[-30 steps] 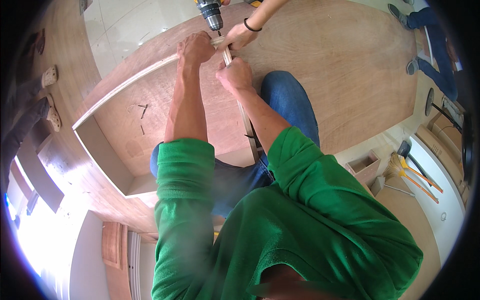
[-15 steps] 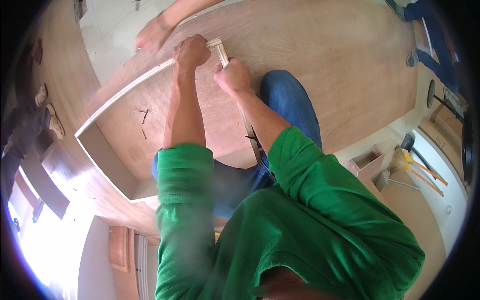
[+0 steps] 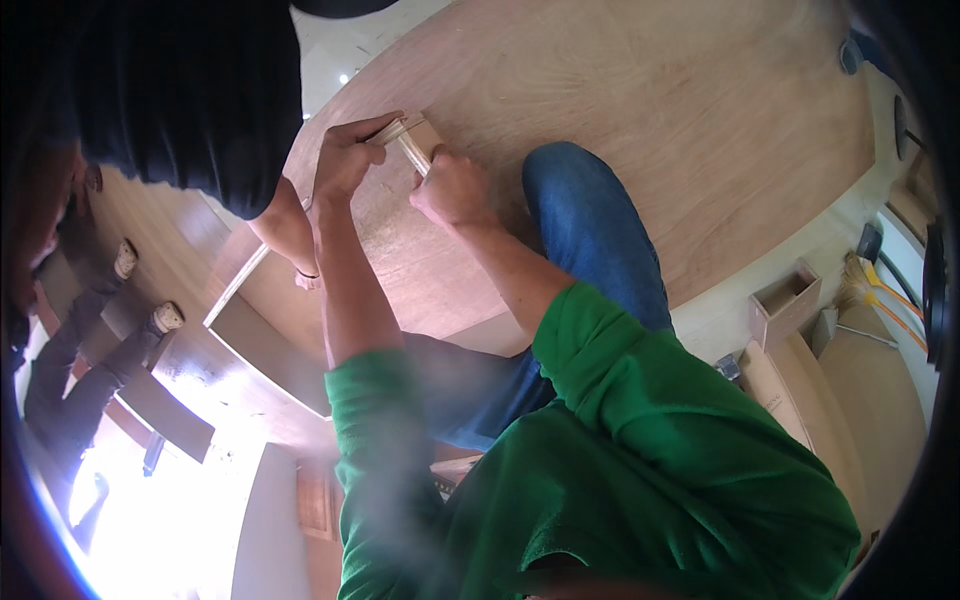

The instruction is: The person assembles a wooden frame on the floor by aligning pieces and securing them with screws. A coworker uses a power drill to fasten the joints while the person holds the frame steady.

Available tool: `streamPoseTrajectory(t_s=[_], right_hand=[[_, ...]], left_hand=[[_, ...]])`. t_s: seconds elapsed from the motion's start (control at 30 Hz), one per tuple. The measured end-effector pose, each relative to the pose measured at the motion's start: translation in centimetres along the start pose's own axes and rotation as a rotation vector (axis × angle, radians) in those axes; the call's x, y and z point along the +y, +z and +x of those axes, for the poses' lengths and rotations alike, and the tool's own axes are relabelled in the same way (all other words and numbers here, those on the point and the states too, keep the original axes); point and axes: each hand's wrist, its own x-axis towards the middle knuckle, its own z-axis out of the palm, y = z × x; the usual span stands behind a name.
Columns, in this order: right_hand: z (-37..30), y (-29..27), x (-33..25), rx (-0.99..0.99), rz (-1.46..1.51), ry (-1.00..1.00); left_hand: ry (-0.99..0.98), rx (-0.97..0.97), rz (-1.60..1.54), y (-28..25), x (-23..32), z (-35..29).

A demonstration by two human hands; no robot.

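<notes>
An open wooden box (image 3: 262, 350) with thin upright sides rests on a large plywood sheet (image 3: 700, 130), in front of my body. At its far right corner, my left hand (image 3: 347, 158) grips the top edge of the far panel between thumb and fingers. My right hand (image 3: 455, 190) is closed round the right side panel (image 3: 414, 152), just nearer than that corner. A co-worker's hand (image 3: 290, 240) with a dark wristband reaches down into the box beside my left forearm, its fingertips partly hidden. Much of the far panel is behind our arms.
The co-worker's dark sleeve and body (image 3: 190, 100) fill the upper left. My bent knee (image 3: 585, 200) stands right of the box. A small open box (image 3: 785, 300) and a broom (image 3: 870, 285) are at the right. Another person's legs (image 3: 90, 350) show at the left.
The co-worker has leaned in from the upper left, and their hand has come from beyond the far panel into the box. My hands stay at the corner. The nails lying inside are now hidden.
</notes>
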Motion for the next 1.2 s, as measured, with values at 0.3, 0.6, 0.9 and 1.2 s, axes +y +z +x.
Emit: streamPoseTrajectory(t_s=[0.3,0.6,0.9,1.2], right_hand=[[0.0,0.7,0.8,0.059,0.086,-0.1],[0.4,0.6,1.2,-0.019,0.094,-0.12],[0.5,1.5,1.4,0.021,0.11,-0.119],[0.3,0.8,1.8,0.031,0.104,-0.177]], left_hand=[[-0.006,0.033,-0.119,0.2,-0.2,-0.2],[-0.255,0.0,-0.275,-1.4,0.4,1.5],[-0.322,-0.251,0.749,-0.3,0.6,5.2],[-0.137,-0.318,0.69,-1.7,-1.1,6.5]])
